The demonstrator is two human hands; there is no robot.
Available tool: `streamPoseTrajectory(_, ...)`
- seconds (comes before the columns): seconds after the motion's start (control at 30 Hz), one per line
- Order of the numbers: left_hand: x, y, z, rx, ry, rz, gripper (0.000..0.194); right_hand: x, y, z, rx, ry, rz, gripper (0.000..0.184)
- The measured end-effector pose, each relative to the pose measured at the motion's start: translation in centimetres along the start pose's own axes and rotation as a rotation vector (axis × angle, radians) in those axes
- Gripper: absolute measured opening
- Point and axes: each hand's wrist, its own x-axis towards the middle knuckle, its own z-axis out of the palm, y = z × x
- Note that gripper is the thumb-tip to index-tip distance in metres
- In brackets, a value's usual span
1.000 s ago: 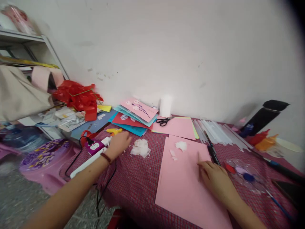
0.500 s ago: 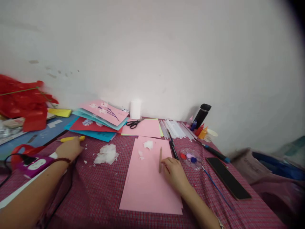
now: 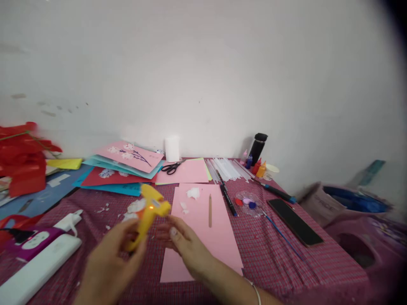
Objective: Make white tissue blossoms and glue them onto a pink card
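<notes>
A yellow hot glue gun (image 3: 149, 212) with a small lit orange light is held up over the table, and my left hand (image 3: 116, 254) is wrapped around its handle. Just to the right of it, my right hand (image 3: 187, 245) is open, fingers stretched toward the glue gun and holding nothing I can see. Beneath and beyond my right hand lies a sheet of pink paper (image 3: 203, 241). On that sheet are a wooden pencil (image 3: 210, 211) and some white torn tissue scraps (image 3: 193, 193). The glue gun partly hides a white tissue pile (image 3: 135, 206).
Finished-looking cards (image 3: 133, 159) are stacked at the back left, with black scissors (image 3: 171, 168) beside them. Glue sticks (image 3: 227, 168), a black marker (image 3: 228, 201), a paint palette (image 3: 248, 202), a brush (image 3: 281, 234) and a phone (image 3: 295, 221) lie right. A power strip (image 3: 41, 264) is at left.
My left hand has lifted the glue gun from the table's left side and brought it toward the middle. My right hand has left the pencil and moved left. The view has turned right.
</notes>
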Motion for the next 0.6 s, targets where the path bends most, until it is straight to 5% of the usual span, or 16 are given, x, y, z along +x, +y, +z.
streamPoseTrajectory(0.1, -0.4, 4.9, 3.0, -0.102, -0.001, 0.215, 0.027, 0.0, -0.1, 0.5, 0.099, 0.123, 0.019, 0.046)
streamPoseTrajectory(0.23, 1.4, 7.0, 3.7, -0.111, -0.314, 0.537, 0.028, -2.0, -1.4, -3.5, 0.057, 0.391, -0.017, 0.038)
streamPoseTrajectory(0.37, 7.5, 5.4, 3.4, 0.075, -0.486, 0.678, 0.017, -3.5, -3.9, -10.3, -0.218, 0.515, 0.036, 0.034)
streamPoseTrajectory(0.43, 11.9, 3.8, 3.6, 0.129, -0.521, 0.630, 0.020, -3.5, -5.0, -12.6, -0.386, 0.496, 0.110, 0.040)
streamPoseTrajectory(0.6, 21.3, 0.7, 6.5, -0.054, -0.554, 0.542, 0.024, -3.2, -5.9, -13.1, -0.707, 0.450, 0.168, 0.045)
